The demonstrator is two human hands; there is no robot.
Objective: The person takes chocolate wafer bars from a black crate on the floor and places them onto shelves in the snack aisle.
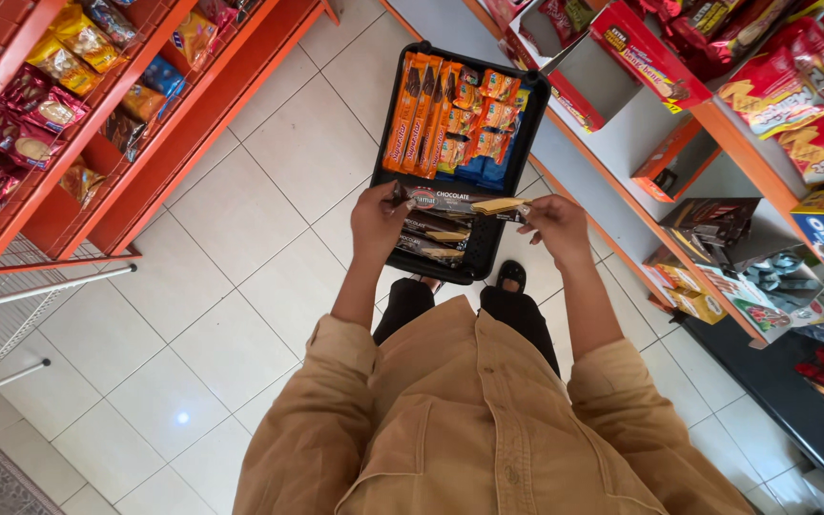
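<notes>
Both my hands hold a long dark chocolate wafer packet (pixel 455 201) over a black plastic crate (pixel 389 127) on the floor. My left hand (pixel 380 220) grips the packet's left end. Its right end is in my right hand (pixel 555 225). The crate holds long orange wafer packs (pixel 422 113), small orange snack packets (pixel 477 119), and two more dark wafer packets (pixel 436 240) just beneath the one I hold.
White shelves on the right carry red snack bags (pixel 789 86), boxes and a dark carton (pixel 712 221). An orange rack (pixel 97 105) with snack packets stands on the left, with a white wire basket (pixel 11 315) below it. Pale floor tiles (pixel 231 315) lie between them.
</notes>
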